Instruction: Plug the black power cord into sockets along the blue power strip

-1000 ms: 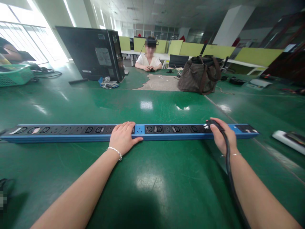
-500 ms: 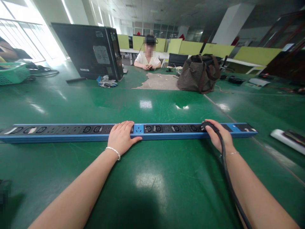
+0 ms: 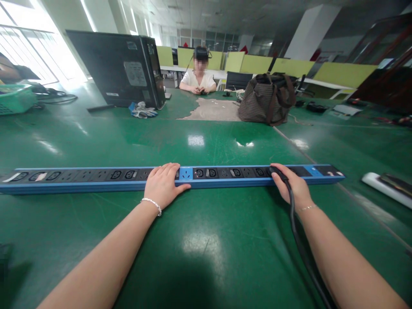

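Note:
A long blue power strip [image 3: 219,182] with black sockets lies across the green table. My left hand [image 3: 162,180] grips it left of a blue socket [image 3: 186,174], fingers over the top and thumb along the front side. Toward the strip's right end, my right hand [image 3: 293,185] is closed around a black plug [image 3: 279,173]. The plug sits against the sockets; its prongs are hidden, so how deep it goes cannot be told. From it a thick black power cord [image 3: 293,223] runs down beside my right forearm.
Beyond the strip stand a black computer case [image 3: 119,71], work gloves [image 3: 142,110] and a brown bag [image 3: 266,99]. A green basket [image 3: 16,101] is at far left. A white bar-shaped object [image 3: 384,189] lies at right. Another person [image 3: 198,79] sits across the table.
My right hand has shifted slightly left with the plug, whose prongs showed before and are now out of sight. The cord swung left near the plug. My left hand keeps its hold.

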Motion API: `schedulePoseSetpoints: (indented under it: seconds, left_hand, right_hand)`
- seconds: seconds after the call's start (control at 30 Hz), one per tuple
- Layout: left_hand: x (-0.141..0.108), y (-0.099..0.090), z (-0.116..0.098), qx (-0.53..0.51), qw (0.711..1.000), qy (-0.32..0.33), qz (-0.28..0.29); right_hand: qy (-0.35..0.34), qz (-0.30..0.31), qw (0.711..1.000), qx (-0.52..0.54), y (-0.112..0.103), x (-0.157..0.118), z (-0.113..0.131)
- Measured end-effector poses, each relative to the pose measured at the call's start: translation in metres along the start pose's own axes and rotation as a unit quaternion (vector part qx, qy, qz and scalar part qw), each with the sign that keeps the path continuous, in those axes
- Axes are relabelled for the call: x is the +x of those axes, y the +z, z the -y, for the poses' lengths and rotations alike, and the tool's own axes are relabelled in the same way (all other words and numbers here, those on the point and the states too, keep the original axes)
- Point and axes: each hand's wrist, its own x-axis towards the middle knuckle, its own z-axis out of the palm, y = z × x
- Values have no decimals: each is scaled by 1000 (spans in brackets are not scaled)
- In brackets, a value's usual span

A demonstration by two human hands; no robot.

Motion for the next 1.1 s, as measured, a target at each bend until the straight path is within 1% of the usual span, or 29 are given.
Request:
schedulePoseSetpoints:
  seconds: [0.1,0.27,0.33,0.47,0.87,0.97,1.1]
  left_hand:
    - [0,0,0,-5,1000,1,-1]
    - [0,1,0,-6,1000,-3,1]
    - [0,1,0,0,1000,-6,3]
    - [0,0,0,5,1000,-5,7]
    - [0,-1,0,2,1000,-10,10]
    - [0,-1,0,-3,1000,-9,10]
    - [0,0,0,-9,1000,-12,10]
  right_hand:
    - [-16,12,1000,-22,-3,1,-2]
    - [2,50,997,-64,-7,4,-1]
    - [2,38,997,-66,-6,3,1]
    - [-21,-13,998,-54,1,-1,0]
    - [-5,-27,1000,-9,9,-2,-6]
    - [3,-40,999,-12,13,-2,-7]
    - [-11,-61,998,-23,16,0,-6]
